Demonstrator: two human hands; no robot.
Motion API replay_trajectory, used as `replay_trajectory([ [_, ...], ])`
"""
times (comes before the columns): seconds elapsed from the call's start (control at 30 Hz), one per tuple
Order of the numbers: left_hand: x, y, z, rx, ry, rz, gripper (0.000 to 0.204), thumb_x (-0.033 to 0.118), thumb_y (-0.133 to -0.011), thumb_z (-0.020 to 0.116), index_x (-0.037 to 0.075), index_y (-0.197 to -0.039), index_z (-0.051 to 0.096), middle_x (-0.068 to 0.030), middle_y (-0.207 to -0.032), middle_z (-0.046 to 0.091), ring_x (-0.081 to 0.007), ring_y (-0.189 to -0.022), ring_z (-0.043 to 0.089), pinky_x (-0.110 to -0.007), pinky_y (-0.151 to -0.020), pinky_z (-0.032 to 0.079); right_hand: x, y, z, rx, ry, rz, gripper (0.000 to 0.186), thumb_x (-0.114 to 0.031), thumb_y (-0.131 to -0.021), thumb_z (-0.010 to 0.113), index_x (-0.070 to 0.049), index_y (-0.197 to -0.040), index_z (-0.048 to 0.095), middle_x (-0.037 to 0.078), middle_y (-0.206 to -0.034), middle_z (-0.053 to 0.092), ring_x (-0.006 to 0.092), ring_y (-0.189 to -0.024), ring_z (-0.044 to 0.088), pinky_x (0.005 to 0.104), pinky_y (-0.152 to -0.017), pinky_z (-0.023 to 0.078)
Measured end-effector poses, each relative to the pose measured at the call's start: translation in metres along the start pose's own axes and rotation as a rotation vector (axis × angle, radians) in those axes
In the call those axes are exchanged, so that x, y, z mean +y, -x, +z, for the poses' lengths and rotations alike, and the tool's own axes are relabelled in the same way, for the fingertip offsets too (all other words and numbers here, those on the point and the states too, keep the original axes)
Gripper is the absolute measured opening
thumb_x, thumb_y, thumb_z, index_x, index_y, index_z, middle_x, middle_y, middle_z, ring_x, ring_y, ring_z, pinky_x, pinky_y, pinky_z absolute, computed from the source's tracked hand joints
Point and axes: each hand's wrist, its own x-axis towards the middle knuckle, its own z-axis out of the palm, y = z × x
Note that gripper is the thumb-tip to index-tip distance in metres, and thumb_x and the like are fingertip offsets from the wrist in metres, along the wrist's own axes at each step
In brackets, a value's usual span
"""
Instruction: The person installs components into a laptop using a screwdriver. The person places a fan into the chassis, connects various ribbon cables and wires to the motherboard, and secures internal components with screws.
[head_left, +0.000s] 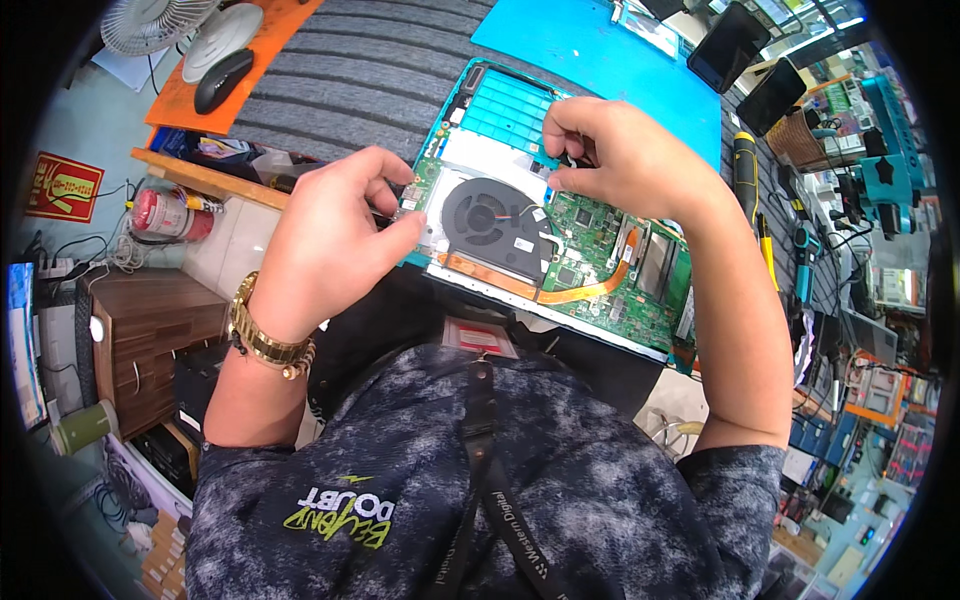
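The hands are apart, left hand [340,225] at the edge of the laptop [505,95], right hand [625,150] above the board [585,240]; whether they grip something, I cannot tell. Between them, the laptop lies already opened, fan [475,212] still fitted.

Opened laptop base [555,225], slantwise, black fan [490,222], green board [596,243] bared
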Motion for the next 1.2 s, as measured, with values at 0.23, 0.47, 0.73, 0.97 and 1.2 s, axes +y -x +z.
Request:
replay_trajectory([
  [0.23,-0.003,-0.001,0.004,0.058,-0.104,0.063,0.035,0.011,-0.090,0.087,-0.004,-0.118,0.074,-0.0080,-0.087,0.069,-0.0154,-0.071,0.063,-0.032,-0.066,0.053,-0.001,0.004,0.003,0.082,0.043,-0.129,0.028,-0.003,-0.087,0.089,-0.001,-0.104,0.067,0.009,-0.090,0.061,0.0242,-0.081,0.058,0.0392,-0.073,0.051],
  [0.47,-0.001,0.003,0.001,0.004,-0.040,0.007,0.041,0.013,-0.090,0.092,-0.003,-0.123,0.074,-0.0047,-0.089,0.068,-0.0073,-0.067,0.063,-0.027,-0.063,0.053,-0.017,-0.004,0.017,0.204,0.063,-0.307,0.028,-0.006,-0.094,0.083,-0.003,-0.120,0.075,0.013,-0.106,0.068,0.0284,-0.088,0.069,0.0409,-0.075,0.058],
  [0.73,-0.016,0.012,-0.015,-0.027,-0.047,0.141,0.043,0.014,-0.087,0.095,-0.001,-0.121,0.076,-0.0045,-0.091,0.069,-0.0092,-0.071,0.059,-0.028,-0.065,0.053,-0.043,-0.032,0.048,0.254,0.084,-0.385,0.035,-0.009,-0.091,0.085,-0.004,-0.125,0.078,0.015,-0.112,0.070,0.0376,-0.105,0.072,0.0467,-0.092,0.060],
  [0.97,-0.031,0.021,-0.006,0.079,0.028,0.256,0.024,0.012,-0.086,0.094,0.001,-0.102,0.080,-0.0087,-0.086,0.070,-0.0214,-0.078,0.066,-0.034,-0.072,0.055,-0.052,-0.040,0.055,0.231,0.087,-0.343,0.028,-0.009,-0.088,0.088,-0.005,-0.115,0.081,0.014,-0.109,0.070,0.0360,-0.100,0.071,0.0463,-0.087,0.059],
  [1.2,-0.036,0.021,-0.004,0.136,-0.102,0.290,0.017,0.017,-0.089,0.090,0.006,-0.097,0.080,-0.0053,-0.082,0.068,-0.0234,-0.077,0.064,-0.039,-0.076,0.047,-0.058,-0.042,0.058,0.254,0.115,-0.338,0.026,-0.008,-0.088,0.089,-0.005,-0.112,0.081,0.012,-0.108,0.069,0.0352,-0.098,0.072,0.0455,-0.084,0.058],
])
